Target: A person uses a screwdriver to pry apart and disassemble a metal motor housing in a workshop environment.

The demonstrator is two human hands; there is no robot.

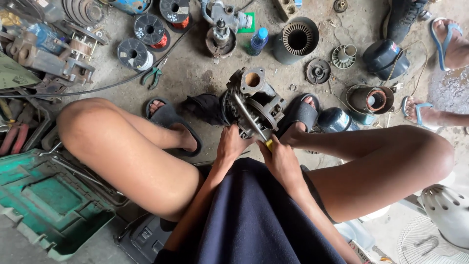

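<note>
Nearest the lens, a dark navy cloth garment (254,220) drapes over the seated person's lap, and both forearms run forward from it. The left hand (230,145) is closed around the near edge of a grimy grey cast-metal pump housing (254,100) that rests on the concrete floor (195,73) between the two sandalled feet. The right hand (279,159) is wrapped tight on the yellow handle of a long steel screwdriver (250,120), whose shaft slants up across the housing toward its round open port.

To my eye, the work goes best if the left hand keeps the casting pressed down so it cannot roll, while the tool stays in line with whatever it engages; its tip is hidden, so I cannot tell what that is.

Further out lie green-handled pliers (152,77), black spools of copper wire (150,30), a finned grey stator shell (296,39), and a green metal toolbox (46,203) at the left.
</note>
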